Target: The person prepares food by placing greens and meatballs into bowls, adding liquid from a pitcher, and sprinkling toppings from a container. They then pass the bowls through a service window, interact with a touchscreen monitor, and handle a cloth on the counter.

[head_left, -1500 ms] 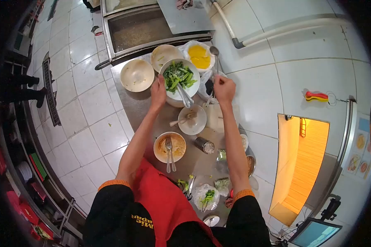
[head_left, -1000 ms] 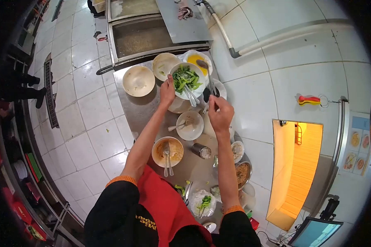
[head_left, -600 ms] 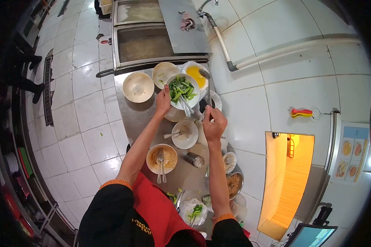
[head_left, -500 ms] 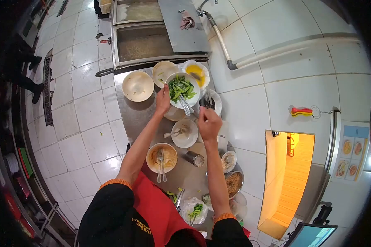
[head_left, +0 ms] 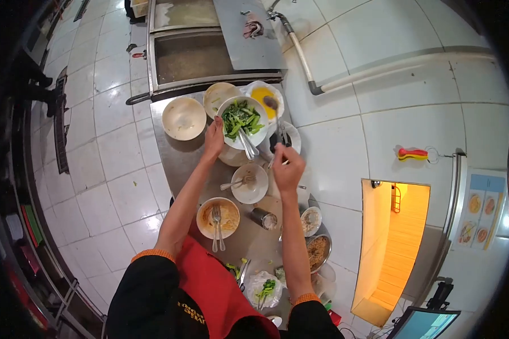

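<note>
My left hand (head_left: 214, 138) grips the left rim of a white bowl (head_left: 260, 137) of chopped leafy greens (head_left: 242, 117). Fork and spoon handles (head_left: 247, 146) stick out over its near edge. Pinched in my right hand (head_left: 288, 168) is a spoon (head_left: 277, 120), its head pointing away over a lined bowl (head_left: 279, 93) of yellow liquid. Beneath that spoon sits another white bowl (head_left: 294, 141) with something dark in it. Close below the greens is a used bowl (head_left: 258, 191) with a fork (head_left: 244, 181).
Two used bowls (head_left: 183, 133) (head_left: 217, 93) stand at the counter's far end, before the sink basins (head_left: 192, 59). Nearer lie a stained bowl (head_left: 233, 210) with cutlery, a glass (head_left: 264, 218), a pan of brown food (head_left: 319, 252) and a lined bowl of greens (head_left: 264, 291). A tiled wall (head_left: 339, 147) bounds the right.
The spoon in my right hand has swung up, and its head now shows over the yellow liquid's bowl. My left hand stays on the greens bowl. The whole view has shifted slightly.
</note>
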`<state>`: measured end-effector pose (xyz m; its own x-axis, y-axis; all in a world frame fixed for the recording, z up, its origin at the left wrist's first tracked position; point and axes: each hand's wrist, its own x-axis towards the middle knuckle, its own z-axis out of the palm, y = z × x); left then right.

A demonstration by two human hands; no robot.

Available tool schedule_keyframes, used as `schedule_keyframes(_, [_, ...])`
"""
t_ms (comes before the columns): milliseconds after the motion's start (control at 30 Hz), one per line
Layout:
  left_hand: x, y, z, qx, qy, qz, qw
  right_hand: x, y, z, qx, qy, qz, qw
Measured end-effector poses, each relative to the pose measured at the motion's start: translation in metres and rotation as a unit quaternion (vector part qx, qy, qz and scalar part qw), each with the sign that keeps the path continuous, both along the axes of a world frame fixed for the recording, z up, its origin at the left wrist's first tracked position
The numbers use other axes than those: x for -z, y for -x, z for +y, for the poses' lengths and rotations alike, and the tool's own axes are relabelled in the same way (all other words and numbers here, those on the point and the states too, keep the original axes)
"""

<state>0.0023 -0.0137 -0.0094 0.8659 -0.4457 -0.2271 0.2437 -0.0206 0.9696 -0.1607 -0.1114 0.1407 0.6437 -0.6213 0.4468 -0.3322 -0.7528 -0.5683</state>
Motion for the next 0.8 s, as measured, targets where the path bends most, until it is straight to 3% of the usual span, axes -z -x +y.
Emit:
schedule_keyframes(67, [0.012,-0.004,0.013,-0.013,0.009,-0.003,1.0,0.015,-0.004,-0.021,0.021,-0.07,-0.014,0.997])
schedule_keyframes(133, [0.019,-0.003,0.027,-0.019,0.022,-0.009,1.0,0.018,-0.014,-0.038,0.066,-0.377,-0.017,0.924])
schedule_keyframes(200, [0.021,-0.006,0.048,-0.016,0.145,0.126,0.981,0.039,-0.023,-0.055,0.099,-0.439,-0.025,0.893])
schedule_keyframes(233, [0.015,-0.009,0.062,0.012,0.155,0.128,0.98,0.055,-0.028,-0.062,0.121,-0.498,-0.029,0.858])
schedule_keyframes(367, [-0.026,-0.001,0.123,-0.029,0.041,0.053,0.997,0.104,-0.038,-0.076,0.135,-0.514,0.013,0.847])
schedule_keyframes(433, [0.018,-0.012,0.172,0.039,-0.071,0.08,0.994,0.109,-0.05,-0.064,0.142,-0.528,0.012,0.837])
schedule_keyframes(533, [0.006,-0.01,0.228,0.01,0.024,0.107,0.994,0.106,-0.03,-0.053,0.124,-0.558,-0.017,0.82])
schedule_keyframes(600, [0.037,-0.011,0.276,0.024,-0.112,-0.062,0.991,0.083,-0.007,-0.028,0.094,-0.575,-0.041,0.812])
schedule_keyframes(633, [0.053,-0.011,0.295,0.006,-0.065,0.039,0.997,0.083,0.011,-0.011,0.07,-0.588,-0.08,0.802])
schedule_keyframes(667, [-0.012,0.0,0.277,-0.009,-0.046,0.119,0.992,0.071,0.036,0.007,0.007,-0.609,-0.075,0.79])
schedule_keyframes(700, [-0.04,0.01,0.27,-0.047,-0.064,0.158,0.984,0.054,0.058,0.03,-0.063,-0.626,-0.067,0.774])
schedule_keyframes(733, [-0.033,0.006,0.278,-0.031,-0.031,0.195,0.98,0.04,0.079,0.057,-0.074,-0.631,-0.054,0.77])
schedule_keyframes(800, [-0.021,0.008,0.284,0.047,-0.055,0.14,0.987,0.025,0.124,0.103,-0.123,-0.669,0.004,0.733])
